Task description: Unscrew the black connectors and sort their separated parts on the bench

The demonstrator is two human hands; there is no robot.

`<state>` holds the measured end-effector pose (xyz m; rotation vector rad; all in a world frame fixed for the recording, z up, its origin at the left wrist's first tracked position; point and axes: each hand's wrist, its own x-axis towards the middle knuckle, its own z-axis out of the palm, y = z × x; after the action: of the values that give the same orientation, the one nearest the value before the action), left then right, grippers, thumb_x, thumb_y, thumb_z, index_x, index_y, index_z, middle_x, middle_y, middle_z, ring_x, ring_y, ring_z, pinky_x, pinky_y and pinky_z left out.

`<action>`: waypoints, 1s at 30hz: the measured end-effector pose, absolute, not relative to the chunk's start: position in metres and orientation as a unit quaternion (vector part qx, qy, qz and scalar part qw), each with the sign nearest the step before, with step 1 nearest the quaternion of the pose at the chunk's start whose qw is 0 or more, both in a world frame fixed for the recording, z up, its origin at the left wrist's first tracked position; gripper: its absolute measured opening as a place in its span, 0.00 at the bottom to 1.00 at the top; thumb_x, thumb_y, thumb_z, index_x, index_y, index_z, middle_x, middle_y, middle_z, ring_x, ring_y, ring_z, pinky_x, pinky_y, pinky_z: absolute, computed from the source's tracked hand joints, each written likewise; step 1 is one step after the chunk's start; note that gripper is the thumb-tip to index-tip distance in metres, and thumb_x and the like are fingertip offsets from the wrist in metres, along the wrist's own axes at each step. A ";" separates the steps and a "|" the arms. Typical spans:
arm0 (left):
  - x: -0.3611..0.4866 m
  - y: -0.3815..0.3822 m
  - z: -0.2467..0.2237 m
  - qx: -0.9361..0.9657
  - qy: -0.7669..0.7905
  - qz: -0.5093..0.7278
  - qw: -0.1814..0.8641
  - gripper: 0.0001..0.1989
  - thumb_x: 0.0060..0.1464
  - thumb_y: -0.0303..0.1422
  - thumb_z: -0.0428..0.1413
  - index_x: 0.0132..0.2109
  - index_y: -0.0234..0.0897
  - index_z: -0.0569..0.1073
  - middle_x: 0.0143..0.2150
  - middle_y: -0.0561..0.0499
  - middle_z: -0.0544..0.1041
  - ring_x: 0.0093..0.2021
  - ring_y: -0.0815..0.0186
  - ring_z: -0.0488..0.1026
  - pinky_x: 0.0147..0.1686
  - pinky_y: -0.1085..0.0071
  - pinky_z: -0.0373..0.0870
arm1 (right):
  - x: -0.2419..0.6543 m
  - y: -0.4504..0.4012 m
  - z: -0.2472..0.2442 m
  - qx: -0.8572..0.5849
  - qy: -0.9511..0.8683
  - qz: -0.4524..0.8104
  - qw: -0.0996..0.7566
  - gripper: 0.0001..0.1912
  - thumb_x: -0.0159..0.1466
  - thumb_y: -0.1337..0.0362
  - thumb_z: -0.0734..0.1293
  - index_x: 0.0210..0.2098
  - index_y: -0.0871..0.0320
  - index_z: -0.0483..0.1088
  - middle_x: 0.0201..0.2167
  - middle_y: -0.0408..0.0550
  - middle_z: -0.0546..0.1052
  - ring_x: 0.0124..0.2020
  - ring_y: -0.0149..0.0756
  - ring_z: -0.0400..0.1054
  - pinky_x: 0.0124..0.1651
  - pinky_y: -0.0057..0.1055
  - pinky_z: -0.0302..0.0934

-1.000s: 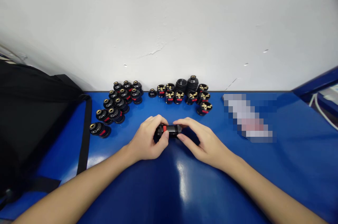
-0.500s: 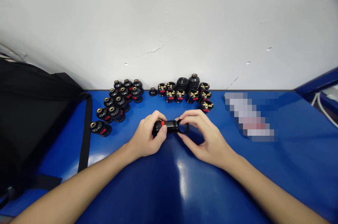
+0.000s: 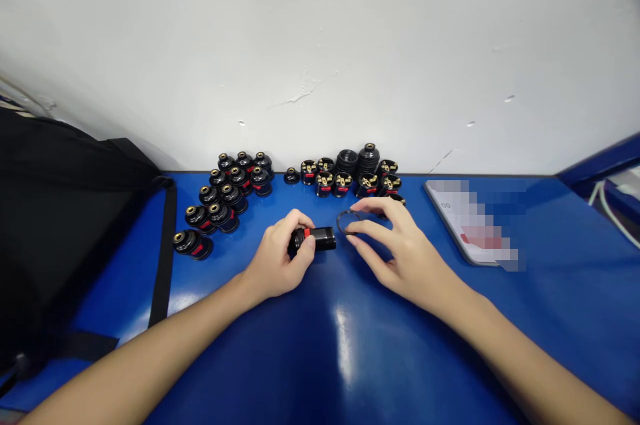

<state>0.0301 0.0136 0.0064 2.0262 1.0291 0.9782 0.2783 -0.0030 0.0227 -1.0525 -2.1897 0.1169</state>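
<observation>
My left hand (image 3: pixel 279 263) is closed around a black lamp socket (image 3: pixel 323 238) with a red switch on its side. The socket lies sideways, its open end pointing right. Between the fingertips of my right hand (image 3: pixel 407 258), a thin black threaded-looking ring (image 3: pixel 339 223) is pinched, tilted and just apart from the socket's end. Behind my right hand stand several open black sockets (image 3: pixel 343 186) with brass contacts and red switches. My right fingers partly cover the nearest of these.
Several capped black sockets (image 3: pixel 233 198) stand at the back left. A small black cap (image 3: pixel 291 176), stacked black rings (image 3: pixel 347 161) and stacked caps (image 3: pixel 369 159) are near the wall. A partly blurred phone (image 3: pixel 453 218) lies right; a black bag (image 3: pixel 75 211) is left.
The black ring has come away from the socket's end, moving slightly right and up with my right hand, and has tilted. My left hand keeps its hold on the socket.
</observation>
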 end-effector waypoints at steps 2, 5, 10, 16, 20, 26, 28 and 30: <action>0.030 0.013 0.007 0.774 0.396 0.372 0.324 0.07 0.69 0.37 0.51 0.44 0.38 0.70 0.31 0.55 0.70 0.31 0.67 0.69 0.33 0.69 0.62 | 0.280 -0.001 0.028 -0.409 -0.845 0.030 0.344 0.09 0.72 0.70 0.68 0.50 0.56 0.77 0.56 0.60 0.74 0.58 0.52 0.72 0.60 0.53 0.71; 0.029 0.013 0.007 0.774 0.398 0.371 0.324 0.08 0.69 0.37 0.51 0.44 0.38 0.70 0.31 0.55 0.70 0.31 0.67 0.69 0.33 0.69 0.63 | 0.282 0.005 0.039 -0.421 -0.839 0.012 0.345 0.10 0.72 0.69 0.68 0.51 0.55 0.78 0.56 0.60 0.76 0.59 0.52 0.73 0.60 0.53 0.71; 0.030 0.014 0.006 0.772 0.399 0.372 0.325 0.08 0.69 0.38 0.51 0.44 0.39 0.70 0.31 0.55 0.71 0.31 0.66 0.69 0.33 0.69 0.62 | 0.283 0.023 0.052 -0.438 -0.831 0.004 0.342 0.09 0.72 0.66 0.68 0.48 0.52 0.80 0.55 0.57 0.80 0.57 0.55 0.75 0.60 0.58 0.70; 0.030 0.014 0.007 0.772 0.399 0.371 0.327 0.08 0.69 0.37 0.51 0.44 0.39 0.69 0.30 0.55 0.70 0.31 0.66 0.69 0.33 0.69 0.63 | 0.278 0.047 0.055 -0.451 -0.819 0.007 0.355 0.08 0.71 0.66 0.68 0.45 0.52 0.81 0.54 0.55 0.82 0.56 0.56 0.74 0.61 0.60 0.68; 0.030 0.014 0.008 0.774 0.396 0.368 0.328 0.08 0.69 0.38 0.51 0.44 0.39 0.69 0.29 0.56 0.70 0.31 0.66 0.69 0.33 0.69 0.63 | 0.276 0.066 0.049 -0.478 -0.788 -0.042 0.386 0.07 0.70 0.65 0.70 0.42 0.51 0.81 0.53 0.57 0.77 0.57 0.57 0.70 0.60 0.60 0.67; 0.029 0.014 0.008 0.781 0.396 0.358 0.325 0.09 0.69 0.38 0.51 0.44 0.39 0.69 0.30 0.55 0.70 0.32 0.65 0.70 0.33 0.69 0.63 | 0.273 0.093 0.036 -0.521 -0.748 -0.088 0.402 0.06 0.68 0.63 0.72 0.41 0.53 0.83 0.52 0.58 0.73 0.54 0.56 0.66 0.60 0.61 0.64; 0.029 0.014 0.009 0.782 0.396 0.355 0.325 0.09 0.69 0.39 0.51 0.44 0.39 0.69 0.30 0.55 0.70 0.32 0.65 0.70 0.33 0.69 0.63 | 0.271 0.097 0.033 -0.528 -0.739 -0.094 0.407 0.06 0.68 0.63 0.71 0.41 0.52 0.83 0.52 0.56 0.72 0.53 0.56 0.66 0.59 0.63 0.63; 0.030 0.014 0.009 0.783 0.396 0.351 0.326 0.09 0.69 0.39 0.51 0.44 0.39 0.69 0.30 0.55 0.70 0.32 0.65 0.70 0.32 0.69 0.62 | 0.270 0.099 0.031 -0.534 -0.732 -0.096 0.412 0.06 0.68 0.63 0.71 0.41 0.51 0.83 0.52 0.55 0.73 0.52 0.55 0.66 0.58 0.64 0.62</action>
<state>0.0296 0.0138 0.0091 2.0526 1.0378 0.9204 0.2697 0.0993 0.0314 -1.3431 -1.8429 -0.2420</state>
